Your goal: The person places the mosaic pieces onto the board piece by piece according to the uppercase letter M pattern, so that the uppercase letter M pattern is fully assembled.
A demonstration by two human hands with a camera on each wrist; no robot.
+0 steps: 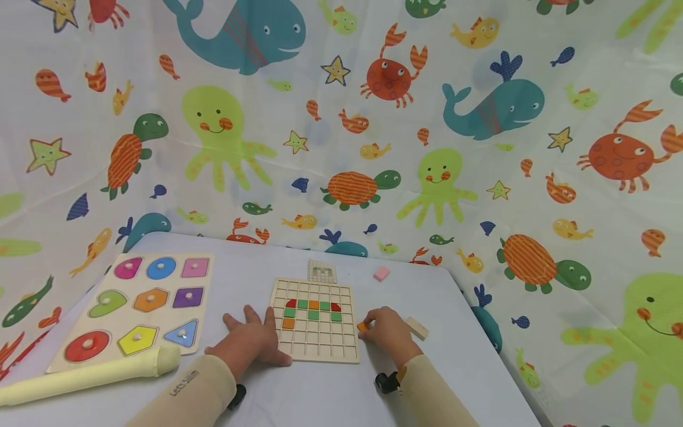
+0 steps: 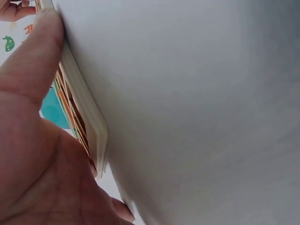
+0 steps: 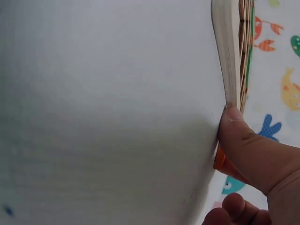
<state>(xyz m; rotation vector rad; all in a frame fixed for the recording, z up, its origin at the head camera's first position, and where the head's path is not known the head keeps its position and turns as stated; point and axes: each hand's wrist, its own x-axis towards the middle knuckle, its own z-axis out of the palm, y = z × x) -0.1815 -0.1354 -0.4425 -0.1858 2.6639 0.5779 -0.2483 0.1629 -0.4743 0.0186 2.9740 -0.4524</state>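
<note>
A wooden grid board (image 1: 320,350) lies on the white table, with red, green and orange square pieces in some of its upper cells. My left hand (image 1: 255,341) rests at the board's left side, fingers spread and thumb along the near edge; in the left wrist view the thumb (image 2: 35,61) lies against the board's rim. Beside the board's right edge, my right hand (image 1: 392,333) pinches a small orange block (image 1: 363,327). The right wrist view shows this block (image 3: 219,158) partly hidden behind the thumb, whose tip is right at the board's corner.
Behind the board lies a small pattern card (image 1: 322,272), with a pink block (image 1: 381,273) to its right. A plain wooden block (image 1: 417,328) lies beyond my right hand. At left are a knobbed shape puzzle (image 1: 124,320) and a pale yellow stick (image 1: 101,375). A printed curtain (image 1: 341,160) hangs behind.
</note>
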